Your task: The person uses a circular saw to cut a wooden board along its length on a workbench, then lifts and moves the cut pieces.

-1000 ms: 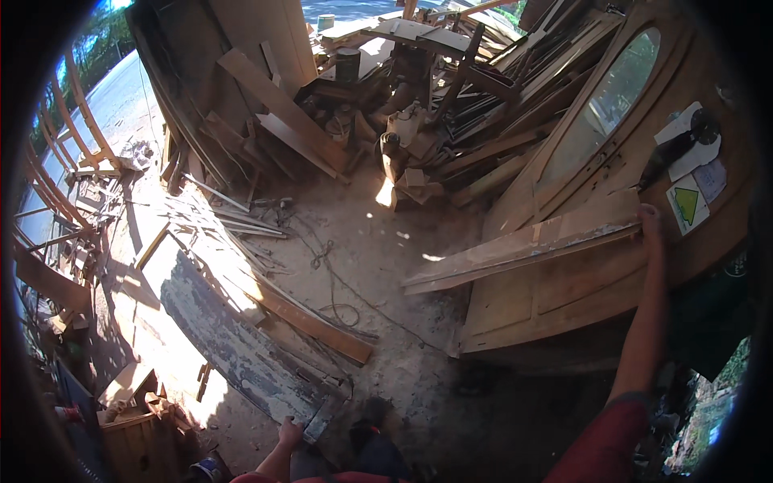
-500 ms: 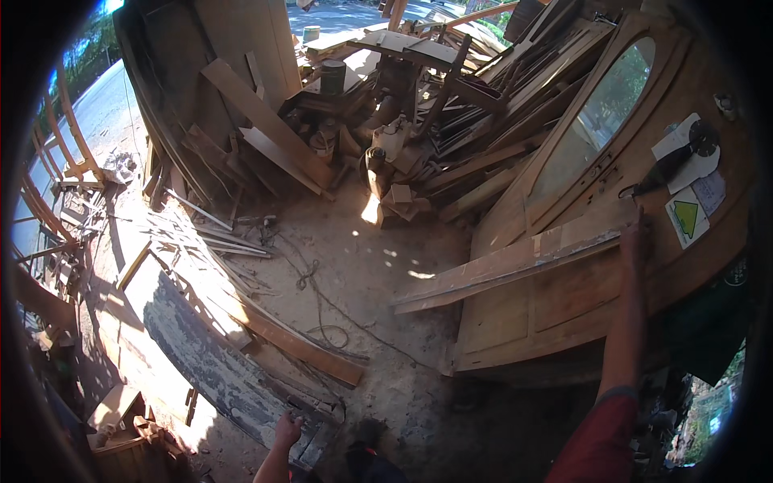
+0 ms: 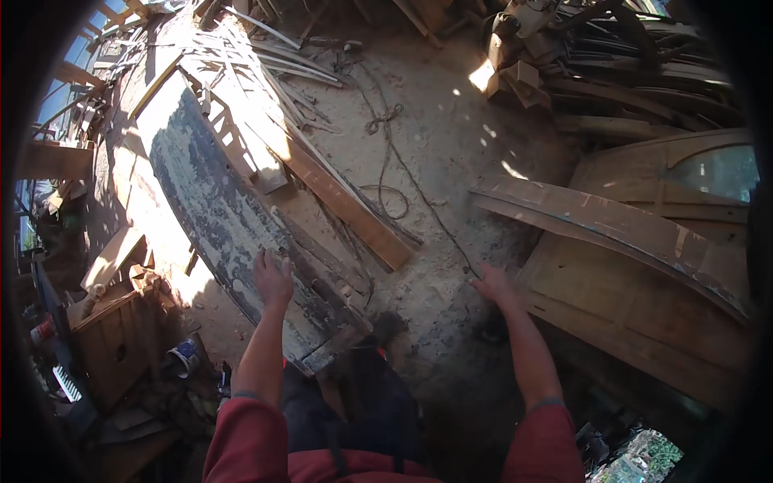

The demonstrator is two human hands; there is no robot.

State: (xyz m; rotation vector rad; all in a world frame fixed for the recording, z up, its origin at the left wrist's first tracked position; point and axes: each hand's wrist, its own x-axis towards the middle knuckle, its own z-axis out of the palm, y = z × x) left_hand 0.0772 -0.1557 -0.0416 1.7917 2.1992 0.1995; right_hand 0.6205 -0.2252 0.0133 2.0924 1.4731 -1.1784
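Note:
My left hand (image 3: pixel 274 280) is open, fingers spread, over the worn bench plank (image 3: pixel 213 185) with patchy grey and pale paint. It looks close to the plank's surface; whether it touches is hard to tell. My right hand (image 3: pixel 494 286) is out over the floor beside the wooden door's near corner, fingers loosely stretched and apart. A thin dark cord (image 3: pixel 423 193) runs along the floor and passes behind its fingertips; no grip on it shows. To the right, a long brown board (image 3: pixel 612 225) with a chipped edge lies across the panelled wooden door (image 3: pixel 596 278).
A reddish-brown plank (image 3: pixel 346 201) and thin pale strips (image 3: pixel 274 60) lie beyond the bench plank. Timber is heaped (image 3: pixel 628 76) at the far right. A wooden box (image 3: pixel 113 338) and a small tub (image 3: pixel 184 357) stand at left. Sawdust covers the floor (image 3: pixel 435 121).
My right hand has come off the brown board and moved left and down toward the floor. My left hand has reached forward over the bench plank and opened. The view has tilted downward.

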